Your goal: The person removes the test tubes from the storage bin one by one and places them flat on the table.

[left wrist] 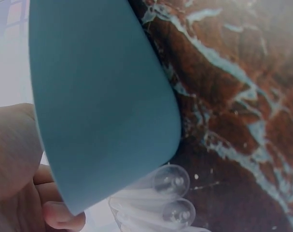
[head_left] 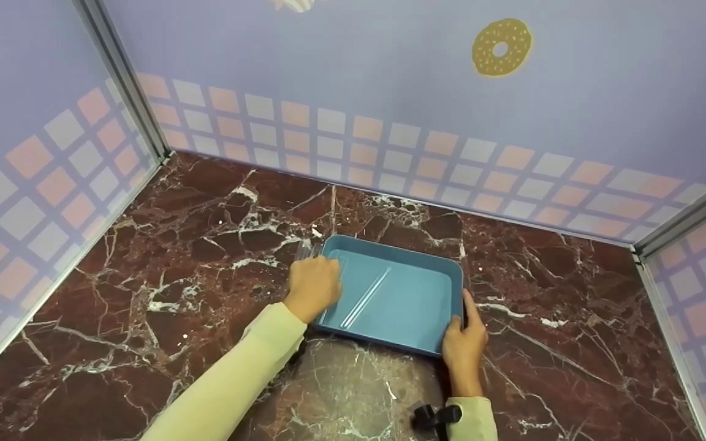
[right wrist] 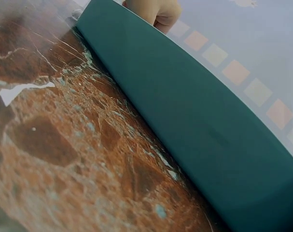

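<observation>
A shallow blue rectangular tray (head_left: 402,306) lies on the marbled surface between both hands. My right hand (head_left: 466,346) grips its right wall, thumb at the rim and fingers along the outer side. At the left wall, my left hand (head_left: 314,283) is curled round several clear test tubes (head_left: 307,248); their rounded ends (left wrist: 173,181) show beyond the tray corner in the left wrist view. The tray's outer wall (left wrist: 103,96) hides part of that hand. Inside the tray, a long clear tube (head_left: 365,297) lies slanted. In the right wrist view the tray wall (right wrist: 185,111) hides its inside.
Dark red marbled tabletop (head_left: 206,245) with white veins surrounds the tray. A lilac back panel (head_left: 359,61) with pink and white squares stands behind it, and side panels rise left and right. A black strap (head_left: 436,418) is on the right wrist.
</observation>
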Demonstrator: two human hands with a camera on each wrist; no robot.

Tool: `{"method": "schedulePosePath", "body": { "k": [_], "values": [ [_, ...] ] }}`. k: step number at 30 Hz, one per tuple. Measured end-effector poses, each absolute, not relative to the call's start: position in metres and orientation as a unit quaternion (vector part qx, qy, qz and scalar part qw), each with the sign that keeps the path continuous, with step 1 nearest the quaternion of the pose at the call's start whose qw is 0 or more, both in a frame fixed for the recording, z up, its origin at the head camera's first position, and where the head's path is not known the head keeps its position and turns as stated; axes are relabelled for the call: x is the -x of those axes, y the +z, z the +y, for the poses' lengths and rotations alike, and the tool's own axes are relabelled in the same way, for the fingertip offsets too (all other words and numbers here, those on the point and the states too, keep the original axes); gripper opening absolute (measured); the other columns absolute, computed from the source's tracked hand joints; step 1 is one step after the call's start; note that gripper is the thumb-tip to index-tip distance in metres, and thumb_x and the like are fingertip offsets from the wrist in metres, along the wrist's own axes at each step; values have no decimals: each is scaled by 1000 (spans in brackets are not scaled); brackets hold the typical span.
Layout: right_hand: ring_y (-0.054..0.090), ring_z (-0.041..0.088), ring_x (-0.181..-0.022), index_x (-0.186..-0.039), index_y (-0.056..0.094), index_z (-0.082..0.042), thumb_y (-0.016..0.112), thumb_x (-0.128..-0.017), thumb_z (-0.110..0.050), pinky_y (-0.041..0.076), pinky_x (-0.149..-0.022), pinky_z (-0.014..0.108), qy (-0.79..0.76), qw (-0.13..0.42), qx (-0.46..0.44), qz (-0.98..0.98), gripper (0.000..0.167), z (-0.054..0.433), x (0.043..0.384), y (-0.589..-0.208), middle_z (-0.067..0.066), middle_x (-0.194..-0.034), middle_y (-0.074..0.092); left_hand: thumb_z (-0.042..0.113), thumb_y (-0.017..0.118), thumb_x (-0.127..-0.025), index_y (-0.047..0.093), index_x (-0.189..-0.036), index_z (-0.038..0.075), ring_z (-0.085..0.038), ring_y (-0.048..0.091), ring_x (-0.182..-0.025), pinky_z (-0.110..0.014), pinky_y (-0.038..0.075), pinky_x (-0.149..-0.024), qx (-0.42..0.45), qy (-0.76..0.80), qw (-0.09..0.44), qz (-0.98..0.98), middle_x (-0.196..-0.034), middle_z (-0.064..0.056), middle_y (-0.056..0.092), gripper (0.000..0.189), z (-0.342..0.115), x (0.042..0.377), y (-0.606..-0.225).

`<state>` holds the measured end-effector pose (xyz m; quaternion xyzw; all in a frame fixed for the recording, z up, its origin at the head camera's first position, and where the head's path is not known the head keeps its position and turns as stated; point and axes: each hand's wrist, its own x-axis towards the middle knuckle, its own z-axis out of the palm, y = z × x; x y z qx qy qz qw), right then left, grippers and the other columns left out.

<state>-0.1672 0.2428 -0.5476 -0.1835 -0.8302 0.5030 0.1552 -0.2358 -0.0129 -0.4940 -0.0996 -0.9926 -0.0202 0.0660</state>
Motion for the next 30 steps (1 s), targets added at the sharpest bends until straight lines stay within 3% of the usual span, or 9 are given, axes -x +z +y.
{"method": "schedulePosePath", "body": {
  "k": [6,13,21,30],
  "values": [
    [39,39,-138,-144,45,-13,43,-94,3,36,-108,53,507,153,184,-828,53,242,167,-547,19,-150,41,39,72,-78,68,-75,10,-29,66,-60,-42,47,-45,101,-9,64,-993,-70,-9,69,29,-13,236,-498],
    [39,39,-138,-144,45,-13,43,-94,2,36,-108,53,501,152,187,-831,53,242,167,-547,19,-149,42,28,66,-76,64,-65,12,-27,63,-56,-41,45,-43,101,-16,84,-991,-64,-8,66,19,-10,235,-501],
    [39,40,-137,-145,45,-14,43,-94,2,36,-107,54,500,153,186,-832,53,244,166,-546,19,-150,41,27,68,-76,61,-59,14,-23,59,-51,-37,42,-43,114,9,108,-988,-60,-5,64,23,-5,233,-502],
    [39,40,-138,-145,44,-14,43,-94,2,37,-107,54,503,147,184,-832,53,242,168,-547,20,-150,40,14,68,-74,62,-60,14,-25,60,-51,-38,43,-42,131,7,125,-983,-60,-7,65,15,-10,231,-506]
  ]
}}
